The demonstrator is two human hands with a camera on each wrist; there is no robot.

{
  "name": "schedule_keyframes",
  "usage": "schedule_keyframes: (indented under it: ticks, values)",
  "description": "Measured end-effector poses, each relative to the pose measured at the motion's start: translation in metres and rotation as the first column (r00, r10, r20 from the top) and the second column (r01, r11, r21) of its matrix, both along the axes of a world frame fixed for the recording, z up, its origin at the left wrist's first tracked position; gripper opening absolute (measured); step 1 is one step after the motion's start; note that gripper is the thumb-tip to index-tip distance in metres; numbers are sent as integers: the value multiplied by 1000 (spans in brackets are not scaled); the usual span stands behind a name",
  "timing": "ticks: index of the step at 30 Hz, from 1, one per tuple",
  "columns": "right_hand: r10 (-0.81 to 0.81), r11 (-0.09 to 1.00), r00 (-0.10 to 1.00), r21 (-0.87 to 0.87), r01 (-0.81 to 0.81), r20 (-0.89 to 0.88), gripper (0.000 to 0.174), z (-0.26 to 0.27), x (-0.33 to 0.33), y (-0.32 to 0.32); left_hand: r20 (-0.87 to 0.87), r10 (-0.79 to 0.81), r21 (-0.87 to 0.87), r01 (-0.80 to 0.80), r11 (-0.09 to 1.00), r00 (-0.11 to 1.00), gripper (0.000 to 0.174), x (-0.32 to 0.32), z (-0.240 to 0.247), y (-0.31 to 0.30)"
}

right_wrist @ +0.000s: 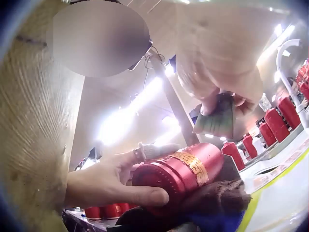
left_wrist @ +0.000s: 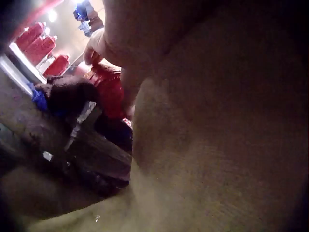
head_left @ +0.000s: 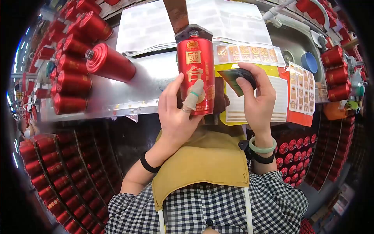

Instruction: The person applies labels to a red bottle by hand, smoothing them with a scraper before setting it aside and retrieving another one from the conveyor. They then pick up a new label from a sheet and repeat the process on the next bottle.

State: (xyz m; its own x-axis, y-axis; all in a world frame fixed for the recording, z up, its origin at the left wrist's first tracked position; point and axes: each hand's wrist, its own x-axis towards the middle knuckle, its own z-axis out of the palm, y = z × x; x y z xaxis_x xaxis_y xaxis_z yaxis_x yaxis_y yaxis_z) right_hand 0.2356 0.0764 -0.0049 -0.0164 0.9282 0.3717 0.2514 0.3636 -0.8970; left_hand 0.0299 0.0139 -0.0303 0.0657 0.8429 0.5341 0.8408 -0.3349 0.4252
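A red bottle with gold characters [head_left: 193, 58] lies in front of the person, its neck toward a dark angular rest. The left hand [head_left: 175, 111] grips its lower end, one finger in a pale cover with a green band lying over the front. To the right, the right hand [head_left: 259, 97] pinches a dark green, flat scraper-like piece [head_left: 237, 80] between thumb and fingers, apart from the bottle. In the right wrist view the bottle [right_wrist: 186, 169] rests on a dark cloth [right_wrist: 217, 195], the left hand [right_wrist: 108, 181] around its base and the green piece [right_wrist: 217, 118] above it.
Another red bottle [head_left: 111, 64] lies on the metal bench [head_left: 152, 82], with several more at the left. Gold label sheets [head_left: 249, 54] and [label sheet] a red-backed sheet [head_left: 302, 87] lie at right, near a sink [head_left: 292, 39] holding a blue bowl [head_left: 309, 62]. Racks of red bottles stand below.
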Motion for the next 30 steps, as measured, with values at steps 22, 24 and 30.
schedule_keyframes:
  ticks: [22, 24, 30]
  values:
    - [-4, 928, 944, 352, -119, 330, 25, 21, -12, 51, -44, 17, 75, -14, 997, 999, 59, -6, -10, -8]
    - [-19, 935, 941, 339, -104, 339, 26, 21, -9, 48, -212, 6, 217, 41, 975, 977, 51, -7, -17, -8]
    - [-1, 898, 963, 423, -118, 271, 27, 13, -13, 38, -80, -47, 57, 52, 997, 996, 75, 4, -3, -5]
